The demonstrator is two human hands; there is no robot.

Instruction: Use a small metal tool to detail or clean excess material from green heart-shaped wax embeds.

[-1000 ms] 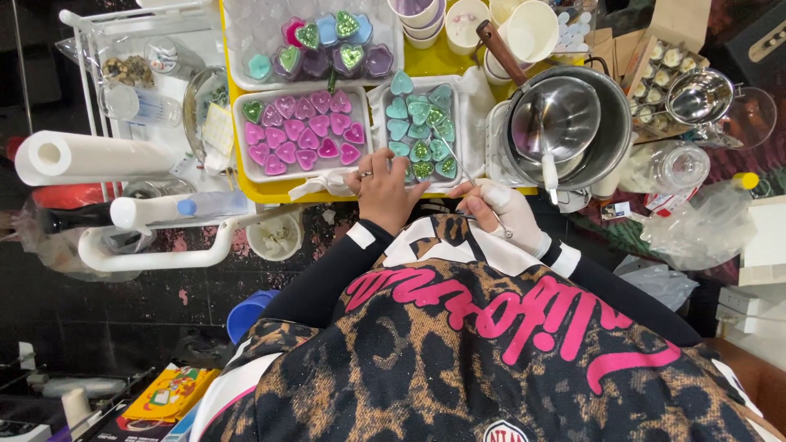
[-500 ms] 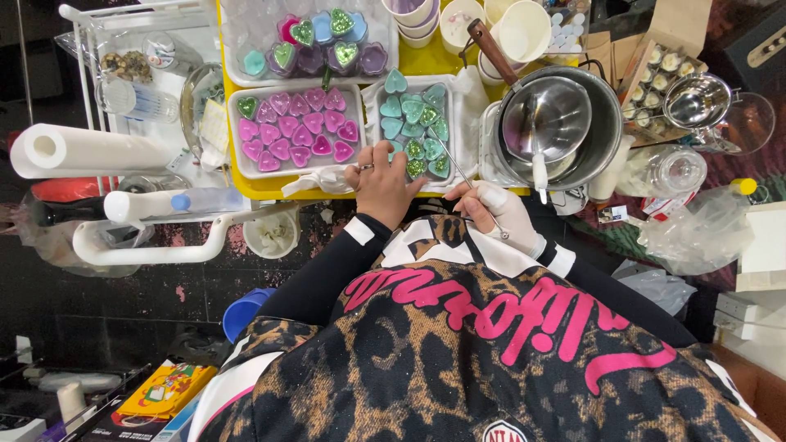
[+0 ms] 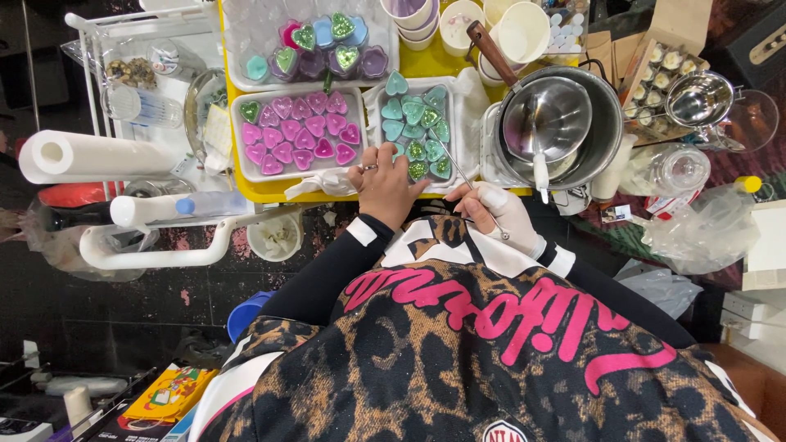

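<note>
A white tray (image 3: 458, 86) on the yellow table (image 3: 446, 61) holds several teal and green heart-shaped candles (image 3: 413, 110). My left hand (image 3: 385, 187), bare with rings, sits on the tray's near rim with its fingers curled over it, next to a glittery green heart (image 3: 418, 170). My right hand (image 3: 503, 214), in a white glove, pinches a thin metal tool (image 3: 458, 168) whose tip reaches over the teal hearts. Left of this tray, a second white tray (image 3: 239, 135) is filled with several pink hearts (image 3: 303, 135).
A steel pot (image 3: 606, 131) with a ladle inside stands right of the trays, with paper cups (image 3: 524, 29) behind it. A farther tray (image 3: 246, 49) holds mixed-colour hearts. A paper towel roll (image 3: 90, 155), a bottle (image 3: 164, 207) and a white rack (image 3: 155, 254) lie left.
Both hands stay at the teal tray's near edge. The view has shifted only slightly; the metal tool's tip remains over the teal hearts.
</note>
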